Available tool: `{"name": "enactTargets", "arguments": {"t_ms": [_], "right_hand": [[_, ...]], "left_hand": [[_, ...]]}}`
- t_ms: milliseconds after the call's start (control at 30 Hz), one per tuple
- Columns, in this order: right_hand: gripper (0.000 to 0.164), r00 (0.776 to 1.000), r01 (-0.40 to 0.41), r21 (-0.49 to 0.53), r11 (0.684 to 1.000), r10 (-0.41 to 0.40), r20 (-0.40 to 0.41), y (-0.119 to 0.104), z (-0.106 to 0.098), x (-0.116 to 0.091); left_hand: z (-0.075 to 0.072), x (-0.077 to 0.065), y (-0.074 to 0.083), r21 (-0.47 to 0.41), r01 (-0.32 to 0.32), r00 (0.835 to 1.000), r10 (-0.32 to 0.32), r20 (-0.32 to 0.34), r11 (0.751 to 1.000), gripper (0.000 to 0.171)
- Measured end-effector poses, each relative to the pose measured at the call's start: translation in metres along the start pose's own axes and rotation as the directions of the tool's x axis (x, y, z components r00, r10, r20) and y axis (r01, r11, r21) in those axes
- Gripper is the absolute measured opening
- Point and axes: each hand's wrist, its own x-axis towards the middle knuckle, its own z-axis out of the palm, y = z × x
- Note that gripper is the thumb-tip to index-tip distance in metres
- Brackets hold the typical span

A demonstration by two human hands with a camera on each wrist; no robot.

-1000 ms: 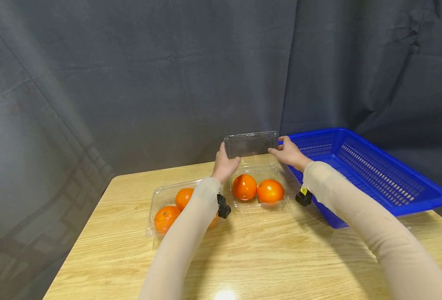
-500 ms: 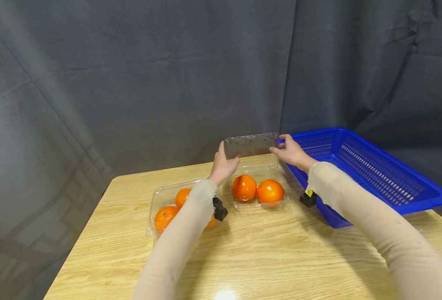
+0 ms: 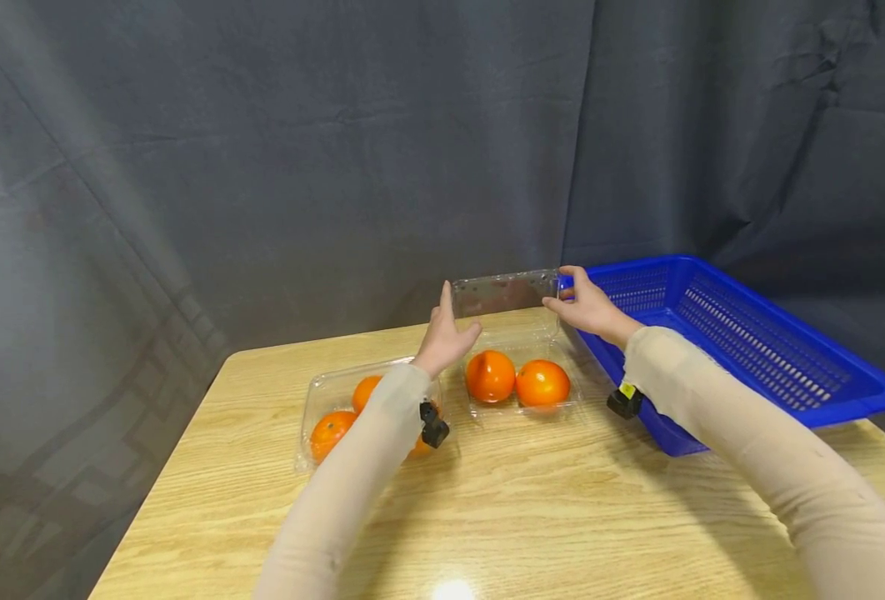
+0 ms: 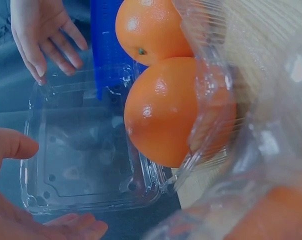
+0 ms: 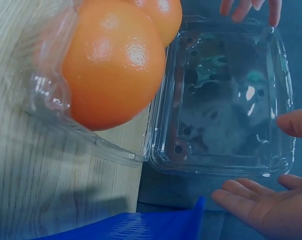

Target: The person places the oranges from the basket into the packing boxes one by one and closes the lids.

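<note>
Two oranges (image 3: 542, 383) sit in the base of a clear plastic clamshell box (image 3: 516, 410), whose hinged lid (image 3: 506, 293) stands raised behind them. My left hand (image 3: 446, 337) is at the lid's left edge, fingers extended and thumb spread. At the right edge is my right hand (image 3: 588, 308), its fingertips by the upper corner and its thumb in front of the lid. Both wrist views show the lid (image 4: 76, 160) between the two hands, with spread thumbs and loosely straight fingers around its sides. Neither hand curls round anything.
A second clear box (image 3: 322, 387) with oranges (image 3: 332, 433) lies to the left, partly hidden by the left sleeve. On the right a blue plastic basket (image 3: 780, 350) stands tilted over the wooden table (image 3: 502, 517). A dark grey curtain (image 3: 382, 167) hangs behind.
The raised lid's top edge has come down slightly. Both hands stay at its sides; the right hand has shifted a little right and the forearms have spread outward.
</note>
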Motion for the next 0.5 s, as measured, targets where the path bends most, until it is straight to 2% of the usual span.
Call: {"name": "enactTargets", "arguments": {"t_ms": [500], "right_hand": [[0.071, 1.0, 0.02, -0.035, 0.999, -0.019, 0.011, -0.0023, 0.0001, -0.0077]], "left_hand": [[-0.0031, -0.0082, -0.0036, 0.009, -0.035, 0.999, 0.035, 0.019, 0.999, 0.086]]}}
